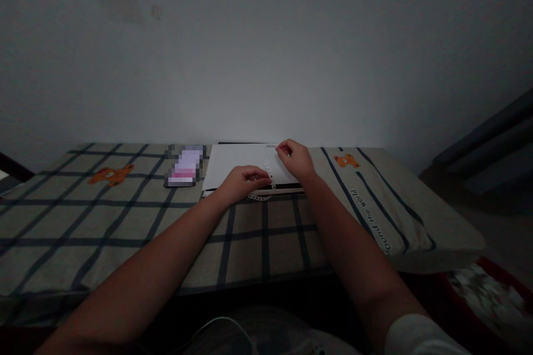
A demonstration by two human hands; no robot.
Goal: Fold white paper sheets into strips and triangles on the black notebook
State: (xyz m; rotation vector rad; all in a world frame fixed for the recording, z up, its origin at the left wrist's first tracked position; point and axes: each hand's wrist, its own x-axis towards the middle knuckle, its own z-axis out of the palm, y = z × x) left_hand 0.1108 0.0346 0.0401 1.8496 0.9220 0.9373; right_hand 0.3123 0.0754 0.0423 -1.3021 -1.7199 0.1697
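A white sheet or flat white pad (233, 158) lies against the wall on the cloth-covered table, with a dark band along its near side. Over it runs a narrow white strip with a row of dark dots (261, 198), which curls in a loop past the near edge. My left hand (244, 182) rests at the sheet's front, its thumb and forefinger closed on the strip. My right hand (296, 158) is over the sheet's far right corner, fingertips pinched together beside small dark print. What they hold, if anything, is too small to see.
A phone with a lit, blurred screen (185, 166) lies left of the sheet. The checked tablecloth (125, 222) carries orange bear figures and lettering. A pale wall (266, 55) stands directly behind. Below right is a red container (487, 288) with crumpled white material. A white cable (225, 319) crosses my lap.
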